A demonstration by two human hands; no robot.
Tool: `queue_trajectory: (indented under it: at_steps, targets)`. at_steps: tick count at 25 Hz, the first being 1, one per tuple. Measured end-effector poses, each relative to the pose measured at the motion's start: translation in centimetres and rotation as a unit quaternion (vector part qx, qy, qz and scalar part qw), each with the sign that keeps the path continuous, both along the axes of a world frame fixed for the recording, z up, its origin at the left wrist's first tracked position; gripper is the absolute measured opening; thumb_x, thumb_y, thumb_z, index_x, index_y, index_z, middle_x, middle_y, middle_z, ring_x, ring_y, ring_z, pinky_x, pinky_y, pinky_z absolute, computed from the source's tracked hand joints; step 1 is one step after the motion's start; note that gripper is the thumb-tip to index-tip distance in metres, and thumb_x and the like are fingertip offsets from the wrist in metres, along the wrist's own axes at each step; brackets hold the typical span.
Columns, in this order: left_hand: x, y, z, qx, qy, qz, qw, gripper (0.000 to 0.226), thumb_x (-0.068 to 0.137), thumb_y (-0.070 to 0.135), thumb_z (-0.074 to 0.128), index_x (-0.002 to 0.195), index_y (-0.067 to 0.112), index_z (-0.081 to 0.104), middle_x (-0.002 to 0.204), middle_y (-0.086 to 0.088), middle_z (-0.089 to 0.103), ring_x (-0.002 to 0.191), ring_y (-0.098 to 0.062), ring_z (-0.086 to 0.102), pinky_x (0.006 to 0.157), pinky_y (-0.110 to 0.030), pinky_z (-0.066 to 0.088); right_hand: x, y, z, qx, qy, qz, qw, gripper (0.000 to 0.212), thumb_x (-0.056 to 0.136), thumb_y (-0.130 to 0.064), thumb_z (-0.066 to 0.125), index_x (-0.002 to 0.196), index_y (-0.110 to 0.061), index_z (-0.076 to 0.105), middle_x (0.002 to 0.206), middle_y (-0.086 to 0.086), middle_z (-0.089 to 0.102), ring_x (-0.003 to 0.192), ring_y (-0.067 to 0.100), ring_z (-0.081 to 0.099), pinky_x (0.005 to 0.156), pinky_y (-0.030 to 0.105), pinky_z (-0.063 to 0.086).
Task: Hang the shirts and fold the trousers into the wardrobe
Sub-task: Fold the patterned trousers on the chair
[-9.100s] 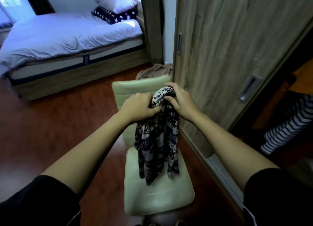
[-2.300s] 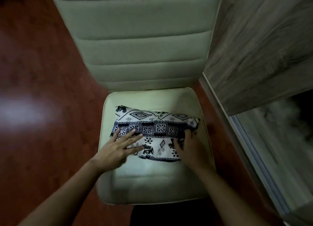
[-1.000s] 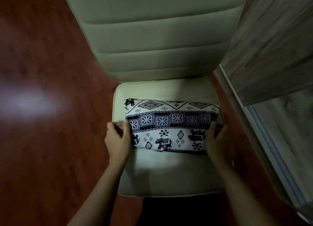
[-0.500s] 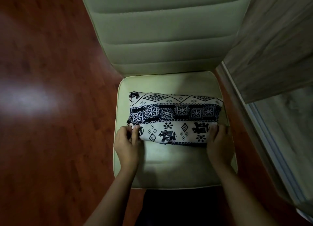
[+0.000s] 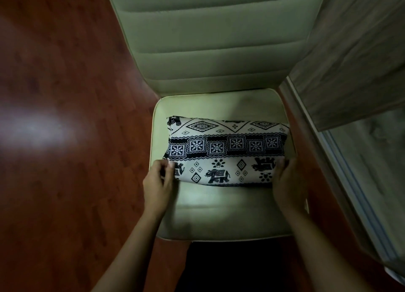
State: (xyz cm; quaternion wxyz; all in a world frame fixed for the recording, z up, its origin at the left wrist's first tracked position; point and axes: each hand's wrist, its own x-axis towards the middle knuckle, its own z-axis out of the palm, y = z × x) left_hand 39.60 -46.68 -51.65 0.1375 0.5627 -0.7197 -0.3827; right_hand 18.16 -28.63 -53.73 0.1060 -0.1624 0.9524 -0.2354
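Folded trousers (image 5: 225, 151), near corners in fingers (image 5: 163, 168)

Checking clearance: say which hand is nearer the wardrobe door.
Right. The right hand grips the folded trousers on the wardrobe door side; the left hand grips the opposite end.

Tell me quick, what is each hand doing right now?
Left hand: pinches the near left corner of the folded trousers.
Right hand: grips the near right corner of the trousers.
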Motion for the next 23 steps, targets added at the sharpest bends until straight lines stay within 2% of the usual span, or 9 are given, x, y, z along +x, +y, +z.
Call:
queue_trajectory:
  at_steps: [2, 3, 6, 9, 12, 13, 16, 20, 23]
  targets:
    - [0.1, 0.2, 0.2, 0.012, 0.003, 0.012, 1.000, 0.032, 0.084, 0.039, 0.064, 0.103, 0.014, 0.059, 0.103, 0.000, 0.048, 0.094, -0.014, 0.050, 0.085, -0.024, 0.039, 0.8, -0.3, -0.4, 0.037, 0.069, 0.007, 0.997, 0.040, 0.099, -0.038, 0.029, 0.109, -0.005, 0.047, 0.099, 0.018, 0.057, 0.088, 0.030, 0.056, 0.075, 0.036, 0.044]
    - [-0.1, 0.2, 0.5, 0.038, 0.011, 0.033, 0.999, 0.038, 0.083, 0.036, 0.069, 0.111, 0.014, 0.057, 0.109, 0.000, 0.047, 0.097, -0.012, 0.050, 0.087, -0.024, 0.039, 1.1, -0.4, -0.5, 0.039, 0.097, 0.032, 0.994, 0.033, 0.098, -0.032, 0.034, 0.115, -0.006, 0.045, 0.112, 0.021, 0.054, 0.102, 0.034, 0.052, 0.086, 0.044, 0.042]
    - [-0.9, 0.0, 0.4, 0.059, -0.015, 0.040, 0.997, 0.045, 0.081, 0.035, 0.070, 0.119, 0.013, 0.058, 0.109, -0.002, 0.060, 0.093, -0.018, 0.058, 0.080, -0.025, 0.042, 2.0, -1.9, -0.2, -0.019, 0.145, 0.190, 0.971, 0.038, 0.092, -0.022, 0.040, 0.129, -0.013, 0.042, 0.141, 0.015, 0.040, 0.131, 0.031, 0.033, 0.106, 0.050, 0.028]
    - [-1.5, -0.3, 0.3, 0.002, -0.051, 0.044, 0.998, 0.026, 0.085, 0.026, 0.068, 0.101, 0.006, 0.070, 0.099, -0.012, 0.063, 0.092, -0.026, 0.057, 0.072, -0.018, 0.032, 4.2, -6.1, 0.5, -0.039, 0.132, 0.349, 0.927, 0.043, 0.089, -0.027, 0.037, 0.131, -0.020, 0.043, 0.147, 0.007, 0.038, 0.136, 0.026, 0.023, 0.110, 0.046, 0.024]
    - [-2.2, -0.4, 1.0, 0.035, -0.008, 0.097, 0.995, 0.014, 0.088, 0.022, 0.064, 0.080, 0.010, 0.067, 0.073, -0.003, 0.063, 0.070, -0.019, 0.058, 0.055, -0.015, 0.033, 5.4, -10.1, 1.0, 0.016, 0.107, 0.463, 0.880, 0.047, 0.092, -0.036, 0.030, 0.137, -0.026, 0.043, 0.153, 0.001, 0.029, 0.140, 0.022, 0.016, 0.108, 0.050, 0.024]
    - [-2.4, -0.4, 1.4, 0.043, 0.016, 0.110, 0.993, 0.016, 0.089, 0.022, 0.061, 0.077, 0.012, 0.062, 0.068, -0.001, 0.062, 0.064, -0.017, 0.056, 0.055, -0.015, 0.036, 5.4, -10.9, 1.0, 0.034, 0.090, 0.473, 0.876, 0.050, 0.093, -0.040, 0.024, 0.140, -0.030, 0.037, 0.156, -0.002, 0.018, 0.143, 0.021, 0.008, 0.110, 0.049, 0.018]
    - [-2.5, -0.5, 1.3, 0.046, 0.037, 0.129, 0.990, 0.020, 0.093, 0.025, 0.055, 0.079, 0.011, 0.052, 0.069, -0.004, 0.061, 0.064, -0.022, 0.054, 0.062, -0.032, 0.040, 5.1, -11.9, 0.4, 0.071, 0.050, 0.466, 0.881, 0.056, 0.092, -0.049, 0.011, 0.146, -0.038, 0.017, 0.153, -0.010, -0.011, 0.142, 0.016, -0.015, 0.111, 0.046, -0.005]
    - [-2.0, -0.4, 0.3, 0.052, 0.029, 0.120, 0.991, 0.004, 0.091, 0.020, 0.059, 0.091, 0.016, 0.060, 0.076, 0.007, 0.062, 0.071, -0.015, 0.058, 0.066, -0.028, 0.041, 5.6, -10.3, -0.9, 0.089, 0.095, 0.439, 0.889, 0.058, 0.092, -0.054, 0.020, 0.146, -0.037, 0.007, 0.156, -0.008, -0.006, 0.144, 0.015, -0.012, 0.110, 0.055, -0.003]
    - [-2.3, -0.8, 0.3, -0.063, -0.031, 0.024, 0.997, 0.027, 0.088, 0.007, 0.053, 0.114, 0.011, 0.059, 0.103, -0.009, 0.059, 0.090, -0.023, 0.057, 0.077, -0.026, 0.039, 5.4, -9.4, -1.6, 0.072, 0.094, 0.359, 0.926, 0.065, 0.092, -0.059, 0.017, 0.148, -0.031, 0.000, 0.157, -0.004, -0.004, 0.142, 0.012, -0.022, 0.111, 0.047, -0.019]
